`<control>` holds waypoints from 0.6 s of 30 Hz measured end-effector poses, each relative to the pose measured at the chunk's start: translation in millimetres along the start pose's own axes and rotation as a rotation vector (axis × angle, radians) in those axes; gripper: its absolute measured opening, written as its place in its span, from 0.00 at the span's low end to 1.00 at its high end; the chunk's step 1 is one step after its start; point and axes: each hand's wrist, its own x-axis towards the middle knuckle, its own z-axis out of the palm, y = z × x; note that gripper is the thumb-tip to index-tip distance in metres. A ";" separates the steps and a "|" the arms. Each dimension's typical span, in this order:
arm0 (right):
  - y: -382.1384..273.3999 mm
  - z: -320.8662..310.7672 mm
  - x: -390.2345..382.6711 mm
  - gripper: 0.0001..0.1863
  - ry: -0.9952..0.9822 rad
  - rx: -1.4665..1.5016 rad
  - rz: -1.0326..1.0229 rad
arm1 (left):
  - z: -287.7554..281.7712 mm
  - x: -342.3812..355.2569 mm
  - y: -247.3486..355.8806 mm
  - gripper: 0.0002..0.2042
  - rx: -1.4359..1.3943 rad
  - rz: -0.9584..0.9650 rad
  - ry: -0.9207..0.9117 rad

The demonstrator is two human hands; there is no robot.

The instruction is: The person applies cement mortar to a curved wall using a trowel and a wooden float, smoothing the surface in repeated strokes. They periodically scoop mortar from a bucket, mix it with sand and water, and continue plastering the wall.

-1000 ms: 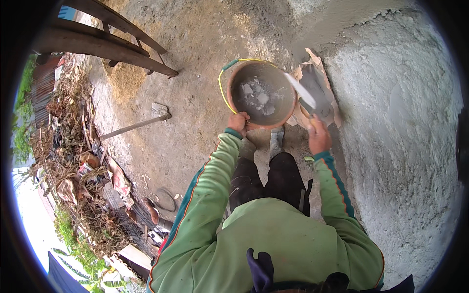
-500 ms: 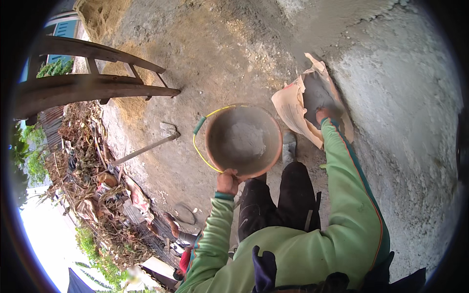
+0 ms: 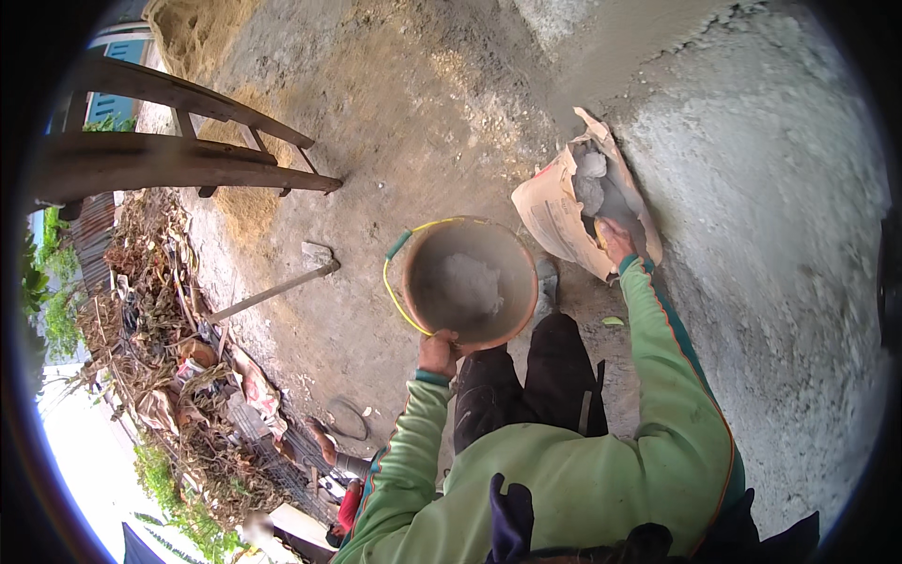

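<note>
My left hand (image 3: 438,352) is closed on the near rim of an orange bucket (image 3: 412,280), which has a yellow handle with a green grip and grey powder (image 3: 465,277) inside. My right hand (image 3: 614,237) grips a trowel's handle (image 3: 602,228) inside the torn paper sack (image 3: 540,211) to the right of the bucket. The sack holds grey powder and a lumpy grey mass (image 3: 590,179); the trowel's blade is hard to make out among it.
A wooden ladder (image 3: 178,164) stands at upper left, near a sand pile (image 3: 188,28). A long-handled hoe (image 3: 282,291) lies on the left, beside dry debris (image 3: 169,338). A rough concrete slope (image 3: 770,263) runs along the right. A person in red (image 3: 346,508) shows at lower left.
My right hand went from over the bucket down into the sack with the trowel; a grey lump now shows there. The bucket and my left hand sit lower in view than a second ago.
</note>
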 end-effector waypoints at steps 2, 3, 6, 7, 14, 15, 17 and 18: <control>-58.7 -20.4 -34.1 0.25 -0.064 0.150 0.273 | 15.4 1.6 4.0 0.06 -0.019 0.008 -0.046; -83.0 -32.7 -51.9 0.25 -0.087 0.236 0.409 | 28.6 -0.1 8.3 0.05 -0.018 0.014 -0.074; -117.0 -53.2 -84.1 0.25 -0.049 0.232 0.357 | 36.1 44.0 -3.9 0.03 0.127 0.054 -0.130; -138.6 -56.8 -96.4 0.25 -0.053 0.209 0.370 | 43.8 52.4 -4.2 0.03 0.151 0.057 -0.142; -240.7 11.8 -162.7 0.25 0.012 -0.183 0.176 | 74.7 20.8 46.1 0.15 -0.115 -0.050 -0.279; -237.3 34.6 -162.3 0.24 0.044 -0.422 -0.038 | 63.6 21.3 50.8 0.14 -0.153 -0.035 -0.323; -220.4 90.0 -153.8 0.23 0.100 -0.887 -0.486 | 34.0 25.1 60.1 0.13 -0.235 -0.004 -0.407; -288.2 134.6 -165.9 0.23 -0.078 -0.975 -0.183 | 7.9 38.8 63.7 0.13 -0.240 -0.053 -0.372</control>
